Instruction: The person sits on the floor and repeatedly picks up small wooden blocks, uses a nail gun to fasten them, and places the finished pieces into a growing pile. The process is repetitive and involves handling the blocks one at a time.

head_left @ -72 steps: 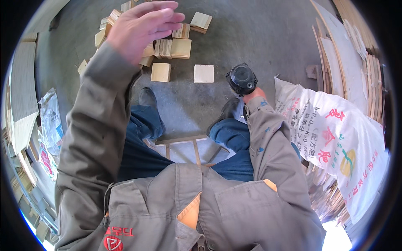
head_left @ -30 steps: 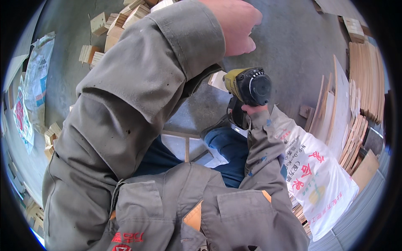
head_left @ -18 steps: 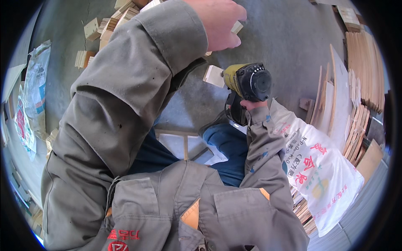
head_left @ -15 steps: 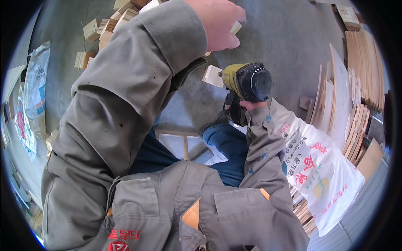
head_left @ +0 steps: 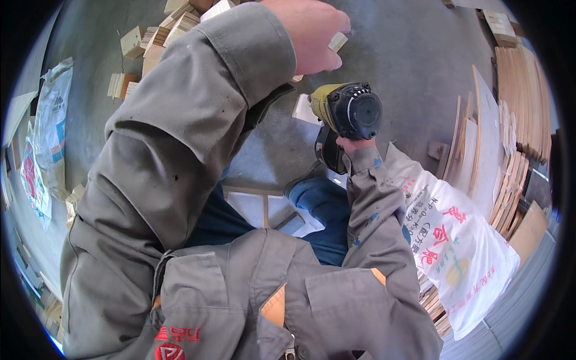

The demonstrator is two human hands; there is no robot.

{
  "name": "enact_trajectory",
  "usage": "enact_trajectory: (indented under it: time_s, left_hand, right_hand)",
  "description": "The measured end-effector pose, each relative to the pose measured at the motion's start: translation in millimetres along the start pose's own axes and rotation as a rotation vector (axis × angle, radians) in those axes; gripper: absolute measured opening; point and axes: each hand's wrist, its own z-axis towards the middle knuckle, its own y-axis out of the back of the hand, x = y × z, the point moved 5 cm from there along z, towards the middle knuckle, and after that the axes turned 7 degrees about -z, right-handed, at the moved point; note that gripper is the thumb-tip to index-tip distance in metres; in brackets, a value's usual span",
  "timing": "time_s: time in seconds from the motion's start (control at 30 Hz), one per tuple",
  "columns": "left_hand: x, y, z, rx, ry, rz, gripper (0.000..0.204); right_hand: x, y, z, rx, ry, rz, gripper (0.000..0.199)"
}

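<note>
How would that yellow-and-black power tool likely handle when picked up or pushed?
The yellow-and-black power tool would probably stay stiff, as its casing looks hard. It may feel head-heavy, since its body is bulkier than the handle at the right hand. If pushed, its round end cap might let it rock.

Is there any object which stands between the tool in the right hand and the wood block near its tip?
Nothing visible does. From this view, the tool, held in the right hand, overlaps part of the block. Whether they touch, I cannot tell.
</note>
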Motion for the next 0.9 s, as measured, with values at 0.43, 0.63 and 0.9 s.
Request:
enact_trajectory:
  time_s: [0.43,0.63,0.9]
  left_hand:
    - [-2,-7,6,0.044,-0.010,0.009,0.049]
    - [4,-19,14,0.103,-0.036,0.010,0.051]
    - [14,-55,21,0.253,0.037,0.072,0.053]
  right_hand:
    - [-127,0,-47,-0.093,-0.275,0.136,0.071]
    - [-175,-24,-81,0.178,-0.745,0.008,0.047]
    - [-114,-16,-80,0.092,-0.707,-0.040,0.037]
